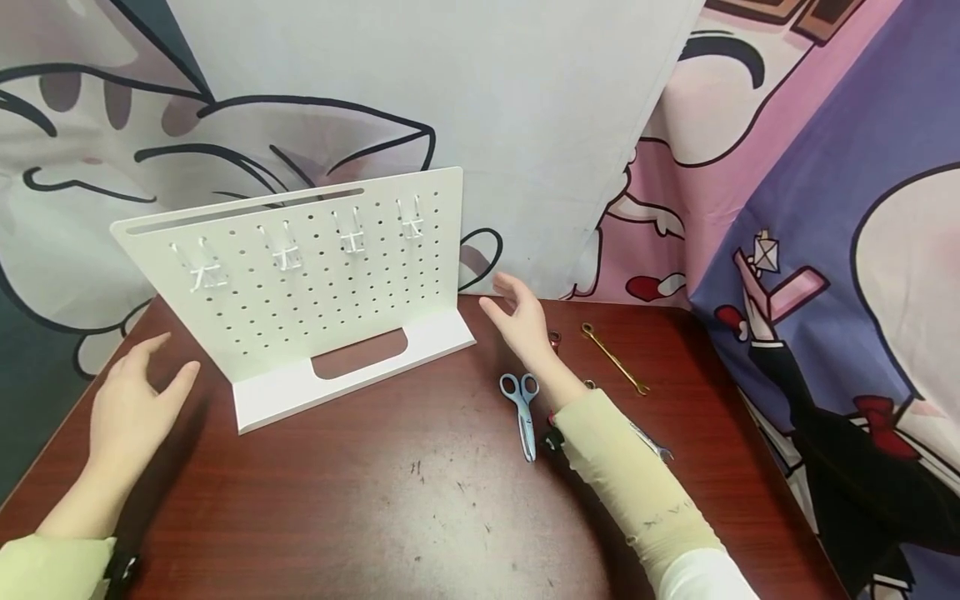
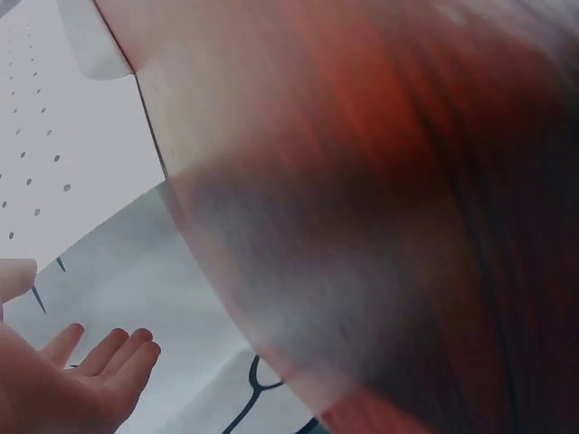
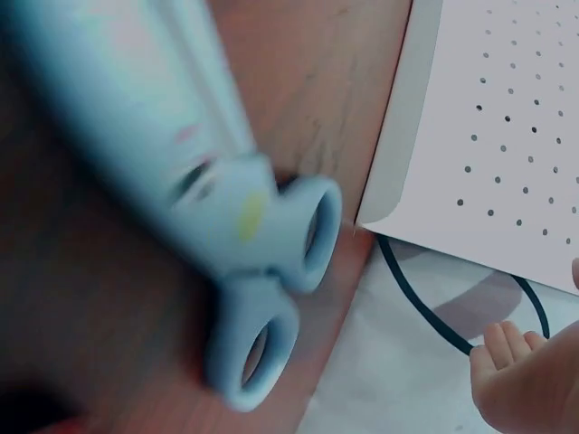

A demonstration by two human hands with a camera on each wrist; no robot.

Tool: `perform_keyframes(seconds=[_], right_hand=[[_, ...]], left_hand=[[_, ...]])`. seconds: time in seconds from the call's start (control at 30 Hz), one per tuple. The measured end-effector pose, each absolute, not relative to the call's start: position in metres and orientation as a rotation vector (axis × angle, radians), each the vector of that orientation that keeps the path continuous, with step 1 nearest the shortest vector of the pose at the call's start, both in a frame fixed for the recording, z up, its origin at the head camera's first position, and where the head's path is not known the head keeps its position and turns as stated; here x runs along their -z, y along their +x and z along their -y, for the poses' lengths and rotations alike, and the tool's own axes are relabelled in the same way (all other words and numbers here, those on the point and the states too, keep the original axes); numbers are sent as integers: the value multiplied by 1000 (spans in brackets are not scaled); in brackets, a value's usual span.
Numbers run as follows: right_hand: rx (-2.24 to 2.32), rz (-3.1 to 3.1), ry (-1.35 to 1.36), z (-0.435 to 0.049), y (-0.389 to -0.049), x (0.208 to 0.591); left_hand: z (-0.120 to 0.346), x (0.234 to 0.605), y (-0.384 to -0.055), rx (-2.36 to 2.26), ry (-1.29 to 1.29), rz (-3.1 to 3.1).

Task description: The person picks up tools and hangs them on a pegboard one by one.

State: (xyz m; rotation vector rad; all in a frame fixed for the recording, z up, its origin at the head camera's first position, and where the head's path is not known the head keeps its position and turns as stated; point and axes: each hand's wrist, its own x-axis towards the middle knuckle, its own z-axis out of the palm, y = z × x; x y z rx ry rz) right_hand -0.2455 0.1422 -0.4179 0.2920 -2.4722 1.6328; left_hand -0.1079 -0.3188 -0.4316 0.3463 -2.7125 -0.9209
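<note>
A white pegboard [image 1: 360, 292] stands upright on its base, with several clear hooks [image 1: 352, 240] along its upper part. My left hand [image 1: 135, 408] hovers beside the board's left edge, fingers and thumb spread and holding nothing. Off the right edge of the board, my right hand [image 1: 523, 325] is held with relaxed fingers, also without anything in it. Light blue scissors [image 1: 523, 417] lie on the table just below the right hand, handles toward the board. They appear large and close in the right wrist view, where the pegboard [image 3: 425, 194] stands behind them.
A gold wrench [image 1: 615, 360] lies to the right of my right forearm. A silver wrench [image 1: 654, 442] and other small tools are partly hidden under that arm. The dark red wooden table [image 1: 360, 500] ends at a printed cloth backdrop [image 1: 540, 125].
</note>
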Motion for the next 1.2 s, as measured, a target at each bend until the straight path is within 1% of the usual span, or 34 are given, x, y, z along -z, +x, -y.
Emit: perform_keyframes(seconds=[0.23,0.33,0.57,0.77,1.03,1.2], right_hand=[[-1741,2413,286,-117,-263,419],[-1745,2421,254,-107,-269,421],[-1708,2461,199,-93,-281,425],[-1673,2503,200,-87,-288,428],[-1658,2521,205,-85,-290,430],[-1675,2512,197,-84,-290,432]], left_hand=[[310,436,-116,1127,512,2640],[306,437,-119,1218,546,2607],[300,440,-122,1302,500,2561],[291,438,-120,1255,461,2580],[280,435,-115,1185,396,2621],[274,433,-112,1217,422,2614]])
